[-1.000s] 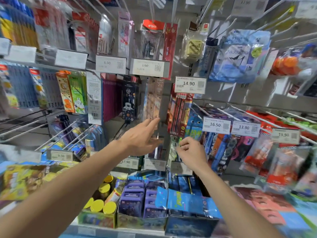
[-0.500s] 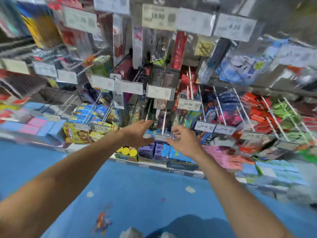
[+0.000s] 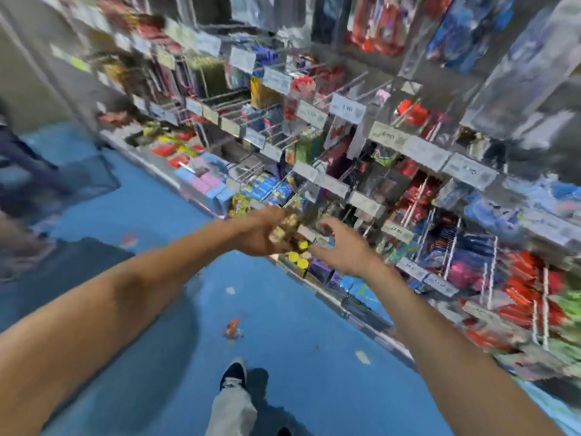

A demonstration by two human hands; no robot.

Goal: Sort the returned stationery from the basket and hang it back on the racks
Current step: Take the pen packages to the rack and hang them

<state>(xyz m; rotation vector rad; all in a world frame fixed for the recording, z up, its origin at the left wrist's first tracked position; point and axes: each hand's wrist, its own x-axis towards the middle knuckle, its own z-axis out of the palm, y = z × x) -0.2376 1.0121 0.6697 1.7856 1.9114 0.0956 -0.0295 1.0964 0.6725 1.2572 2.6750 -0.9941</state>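
Note:
The whole view is smeared by motion. My left hand [image 3: 262,232] reaches toward the lower pegs of the stationery rack [image 3: 361,171]; its fingertips blur into a yellowish patch, so whether it holds anything is unclear. Just to its right, my right hand [image 3: 341,250] hovers with fingers spread and nothing in it, in front of the bottom shelf's boxes. Hanging packs in red, blue and green fill the hooks behind white price tags [image 3: 396,231]. A dark mesh shape on the floor at the left looks like the basket [image 3: 91,174].
Blue floor [image 3: 176,309] stretches below my arms, with my shoe and trouser leg [image 3: 232,388] on it. A person's dark clothing [image 3: 15,152] shows at the left edge. Pink and blue boxes [image 3: 207,184] line the bottom shelf further left.
The view has swung left and down, so the rack now runs diagonally and more floor shows. Both hands have drawn back from the hooks and my right hand's fingers have spread.

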